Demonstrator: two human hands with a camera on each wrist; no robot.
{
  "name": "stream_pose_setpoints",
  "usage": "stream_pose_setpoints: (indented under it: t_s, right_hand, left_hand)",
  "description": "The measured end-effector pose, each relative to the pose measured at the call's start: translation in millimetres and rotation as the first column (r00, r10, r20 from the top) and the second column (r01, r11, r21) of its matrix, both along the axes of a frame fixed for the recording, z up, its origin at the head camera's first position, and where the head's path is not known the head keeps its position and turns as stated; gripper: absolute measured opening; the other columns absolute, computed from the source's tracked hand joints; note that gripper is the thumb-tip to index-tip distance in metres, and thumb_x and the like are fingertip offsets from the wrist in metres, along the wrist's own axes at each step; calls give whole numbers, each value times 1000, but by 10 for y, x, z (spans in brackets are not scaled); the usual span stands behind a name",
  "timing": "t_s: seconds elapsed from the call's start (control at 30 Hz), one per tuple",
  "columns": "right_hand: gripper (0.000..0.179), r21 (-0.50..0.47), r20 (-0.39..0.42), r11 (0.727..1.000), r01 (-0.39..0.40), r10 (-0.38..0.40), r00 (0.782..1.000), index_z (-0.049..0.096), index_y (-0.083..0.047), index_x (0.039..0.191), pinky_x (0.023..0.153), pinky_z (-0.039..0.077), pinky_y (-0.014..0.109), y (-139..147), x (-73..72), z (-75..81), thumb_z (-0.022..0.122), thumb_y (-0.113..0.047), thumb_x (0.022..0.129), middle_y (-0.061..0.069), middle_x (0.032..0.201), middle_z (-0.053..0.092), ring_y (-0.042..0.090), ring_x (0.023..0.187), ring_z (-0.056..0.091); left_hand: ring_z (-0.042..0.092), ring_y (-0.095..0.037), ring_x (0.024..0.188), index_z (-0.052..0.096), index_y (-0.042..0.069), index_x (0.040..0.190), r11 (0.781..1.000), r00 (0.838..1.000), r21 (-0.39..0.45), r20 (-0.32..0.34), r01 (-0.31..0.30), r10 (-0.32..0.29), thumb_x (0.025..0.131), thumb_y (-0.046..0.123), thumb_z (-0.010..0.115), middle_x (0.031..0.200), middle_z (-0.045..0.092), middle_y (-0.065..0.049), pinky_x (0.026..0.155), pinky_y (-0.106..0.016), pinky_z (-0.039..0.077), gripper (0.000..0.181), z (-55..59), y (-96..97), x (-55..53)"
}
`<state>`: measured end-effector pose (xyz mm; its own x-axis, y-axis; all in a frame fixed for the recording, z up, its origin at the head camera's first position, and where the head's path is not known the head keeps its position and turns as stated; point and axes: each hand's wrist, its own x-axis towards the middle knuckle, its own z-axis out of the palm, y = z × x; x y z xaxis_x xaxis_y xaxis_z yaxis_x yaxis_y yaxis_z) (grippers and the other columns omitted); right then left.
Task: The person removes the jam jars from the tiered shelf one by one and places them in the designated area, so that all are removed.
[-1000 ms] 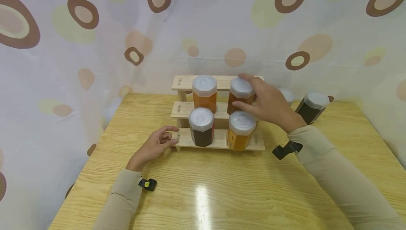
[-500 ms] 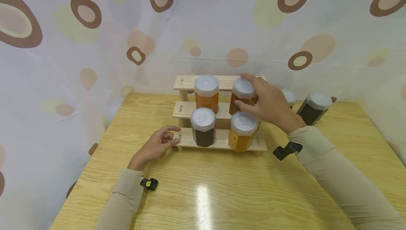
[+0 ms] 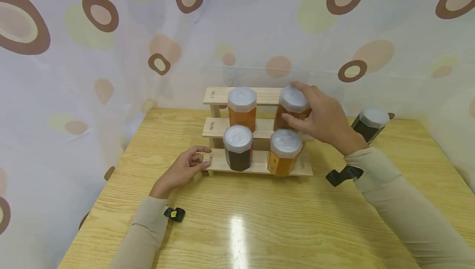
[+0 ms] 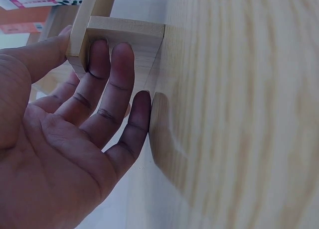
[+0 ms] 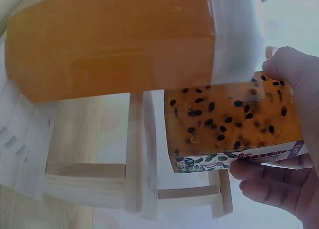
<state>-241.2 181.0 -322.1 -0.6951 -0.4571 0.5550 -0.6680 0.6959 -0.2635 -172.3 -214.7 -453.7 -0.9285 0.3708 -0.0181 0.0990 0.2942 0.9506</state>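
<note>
A three-step wooden rack (image 3: pixel 259 133) stands at the back of the table. My right hand (image 3: pixel 324 116) grips an octagonal jar (image 3: pixel 293 100) with a whitish lid at the right of the middle step; the right wrist view shows amber jam with black seeds (image 5: pixel 229 119) inside. Left of it on that step is an orange jar (image 3: pixel 242 114). The lowest step carries a dark jar (image 3: pixel 238 153) and a yellow-orange jar (image 3: pixel 283 153). My left hand (image 3: pixel 179 170) holds the left end of that step, thumb over the board (image 4: pixel 89 25) and fingertips beneath.
To the rack's right, a dark jar (image 3: pixel 369 124) with a whitish lid stands on the wooden table (image 3: pixel 208 223). Another lid (image 3: pixel 345 110) is mostly hidden behind my right hand. A curtain (image 3: pixel 222 25) with printed spots hangs directly behind the table.
My right hand has shifted the seeded jar a little to the right along the middle step. The left hand keeps its place on the rack.
</note>
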Motion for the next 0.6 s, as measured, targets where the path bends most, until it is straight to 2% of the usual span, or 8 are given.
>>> stream_pose_setpoints:
  t_s: [0.17, 0.33, 0.6]
  right_hand:
    - [75, -7, 33, 1000, 28, -28, 999, 48, -9, 150, 71, 54, 50, 82, 34, 44, 83, -30, 88, 22, 123, 63, 33, 88, 65]
    - [76, -17, 35, 999, 49, -48, 998, 47, -11, 151, 70, 54, 51, 178, 64, 74, 83, -30, 87, 22, 125, 62, 34, 90, 65]
    - [77, -38, 11, 997, 73, -72, 997, 49, -11, 152, 70, 53, 51, 320, 153, 131, 84, -27, 85, 21, 129, 63, 35, 94, 65]
  left_hand:
    - [60, -28, 75, 52, 0, 139, 1000, 1000, 1, -1, 1, -1, 104, 7, 64, 89, 62, -27, 57, -25, 35, 38, -2, 1, -3]
    - [62, -30, 77, 52, 1, 139, 1000, 1000, 5, 7, -1, 1, 104, 8, 64, 89, 62, -26, 58, -24, 36, 38, 3, 4, 0]
    - [56, -24, 71, 52, 1, 139, 1000, 1000, -6, -5, -1, 1, 103, 7, 64, 87, 63, -23, 57, -24, 37, 38, 4, -4, 6]
